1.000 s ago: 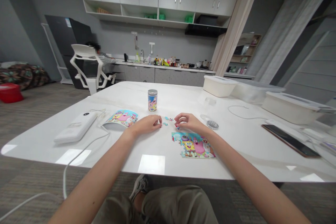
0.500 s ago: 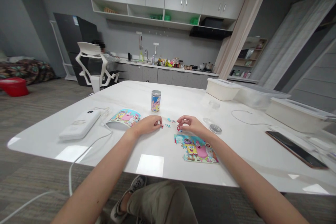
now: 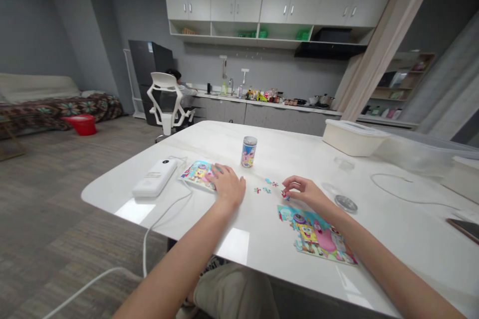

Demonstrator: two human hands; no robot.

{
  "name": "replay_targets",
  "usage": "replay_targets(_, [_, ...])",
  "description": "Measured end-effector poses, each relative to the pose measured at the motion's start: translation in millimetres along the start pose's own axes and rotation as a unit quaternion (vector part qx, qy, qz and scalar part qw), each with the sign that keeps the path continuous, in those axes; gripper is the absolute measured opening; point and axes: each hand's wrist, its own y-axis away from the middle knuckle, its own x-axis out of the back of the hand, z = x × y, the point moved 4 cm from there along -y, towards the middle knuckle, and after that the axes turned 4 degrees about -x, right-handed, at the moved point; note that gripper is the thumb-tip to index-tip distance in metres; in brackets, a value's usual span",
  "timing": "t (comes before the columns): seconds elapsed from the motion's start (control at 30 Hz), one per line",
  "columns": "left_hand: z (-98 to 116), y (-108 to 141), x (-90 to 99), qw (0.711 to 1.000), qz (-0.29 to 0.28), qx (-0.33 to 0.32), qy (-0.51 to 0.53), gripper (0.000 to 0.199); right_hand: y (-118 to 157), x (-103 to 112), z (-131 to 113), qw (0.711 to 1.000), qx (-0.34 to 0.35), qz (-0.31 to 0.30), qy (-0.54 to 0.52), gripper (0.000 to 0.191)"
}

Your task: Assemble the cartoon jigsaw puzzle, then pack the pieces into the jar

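Note:
My left hand [image 3: 227, 183] lies with its fingers spread on the right side of a printed cartoon picture sheet [image 3: 197, 173], partly covering it. Between thumb and fingertips, my right hand [image 3: 305, 192] pinches a small red and blue puzzle piece [image 3: 286, 195] just above the table. Several loose puzzle pieces [image 3: 266, 190] lie on the white tabletop between the hands. Below my right hand sits a partly assembled jigsaw puzzle [image 3: 312, 233] with a gap at its left edge; my right forearm hides part of its right side. A cartoon-printed can [image 3: 248, 152] stands upright behind the loose pieces.
On the left lies a white power bank [image 3: 155, 178] with a white cable [image 3: 164, 214] running off the table edge. A round metal lid [image 3: 346, 203], a phone [image 3: 464, 229] and plastic bins [image 3: 354, 138] are on the right. A person [image 3: 183, 90] sits beyond, near a white chair [image 3: 166, 102].
My left hand has moved left from beside the loose pieces onto the picture sheet, which now lies flatter. The right hand still pinches its piece. The camera view has turned left.

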Motion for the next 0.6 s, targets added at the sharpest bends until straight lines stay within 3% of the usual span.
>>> replay_targets(0.07, [-4,3,-8.4,0.996,-0.058,0.067,0.011,0.068,-1,0,2,1.0,-0.004,-0.003,0.004,0.027])
replay_targets(0.13, [-6,2,-15.0,0.992,-0.092,0.083,0.022,0.071,0,-1,2,1.0,-0.01,-0.008,0.007,0.027])
replay_targets(0.3, [-2,-1,-15.8,0.993,-0.085,0.072,0.03,0.068,-1,0,2,1.0,-0.009,-0.001,0.008,0.025])
replay_targets(0.6, [10,3,3.7,0.994,-0.099,-0.003,0.047,0.063,-9,5,12,0.999,0.01,0.028,0.022,0.021])
